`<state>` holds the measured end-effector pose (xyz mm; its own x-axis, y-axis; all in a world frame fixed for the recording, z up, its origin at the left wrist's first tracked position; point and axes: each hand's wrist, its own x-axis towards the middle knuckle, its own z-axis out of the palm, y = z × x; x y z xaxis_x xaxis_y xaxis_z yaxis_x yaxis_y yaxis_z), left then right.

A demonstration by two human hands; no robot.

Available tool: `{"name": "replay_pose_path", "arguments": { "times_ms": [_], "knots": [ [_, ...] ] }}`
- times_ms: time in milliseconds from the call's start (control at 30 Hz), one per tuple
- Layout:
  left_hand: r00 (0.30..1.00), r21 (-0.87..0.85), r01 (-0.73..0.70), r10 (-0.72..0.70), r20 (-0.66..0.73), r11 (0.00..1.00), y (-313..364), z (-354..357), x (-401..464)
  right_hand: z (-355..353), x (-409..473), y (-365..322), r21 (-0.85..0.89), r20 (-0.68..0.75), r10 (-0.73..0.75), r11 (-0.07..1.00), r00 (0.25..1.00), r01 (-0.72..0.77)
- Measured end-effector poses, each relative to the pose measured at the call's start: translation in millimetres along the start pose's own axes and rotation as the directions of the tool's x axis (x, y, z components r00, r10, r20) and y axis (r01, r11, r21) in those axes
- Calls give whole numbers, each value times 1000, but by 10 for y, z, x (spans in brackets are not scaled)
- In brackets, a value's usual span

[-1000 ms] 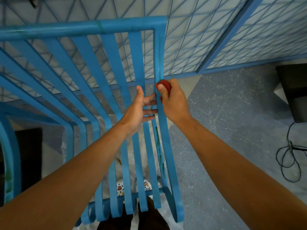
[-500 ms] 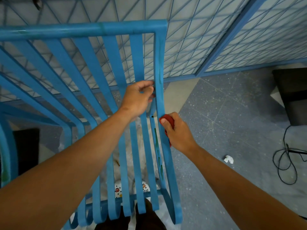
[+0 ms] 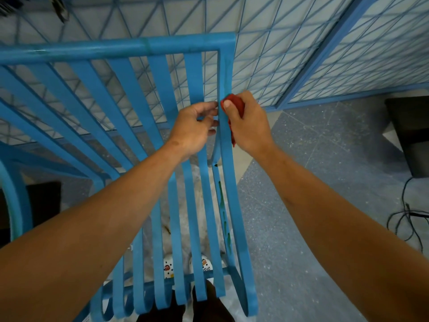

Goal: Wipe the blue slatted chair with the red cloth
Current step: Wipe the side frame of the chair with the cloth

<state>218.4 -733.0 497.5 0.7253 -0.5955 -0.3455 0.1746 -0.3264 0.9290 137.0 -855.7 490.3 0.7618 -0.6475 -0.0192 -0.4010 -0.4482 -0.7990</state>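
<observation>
- Red cloth [image 3: 234, 108] sits bunched in our right hand [image 3: 246, 123], whose fingers pinch it against the right edge rail of the blue slatted chair [image 3: 139, 46]; no readable writing shows.
- Our left hand [image 3: 193, 126] curls closed around the neighbouring slat, just beside the cloth.
- Half a second ago the cloth was lower on that rail; it has now moved up level with our left hand.
</observation>
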Motion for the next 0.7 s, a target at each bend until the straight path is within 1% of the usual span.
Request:
{"name": "replay_pose_path", "arguments": {
  "times_ms": [67, 233, 333, 400, 500, 600, 700],
  "knots": [
    [1000, 11, 4, -5, 18, 1000, -22, -10, -8, 63, -149, 116, -7, 24, 15, 1000, 1000, -15],
    [999, 38, 9, -11, 54, 999, -66, -40, 3, 168, -576, 406, -32, 101, 104, 994, 989, -101],
    [998, 36, 9, -11, 60, 999, -82, -49, 8, 123, -592, 405, -42, 153, 142, 990, 978, -137],
    [997, 32, 9, -12, 71, 999, -87, -57, 11, 72, -486, 342, -61, 177, 125, 991, 976, -116],
    [997, 10, 9, -10, 81, 1000, -80, -61, -1, -23, -180, 148, -45, 143, 66, 997, 988, -60],
    [995, -31, 12, -9, 98, 999, -41, -63, -30, -120, 150, -110, -20, 58, -5, 1000, 998, 6],
    [994, -45, 20, -15, 108, 999, -25, -60, -32, -76, 184, -152, 44, -18, -29, 999, 999, 30]
  ]
}}
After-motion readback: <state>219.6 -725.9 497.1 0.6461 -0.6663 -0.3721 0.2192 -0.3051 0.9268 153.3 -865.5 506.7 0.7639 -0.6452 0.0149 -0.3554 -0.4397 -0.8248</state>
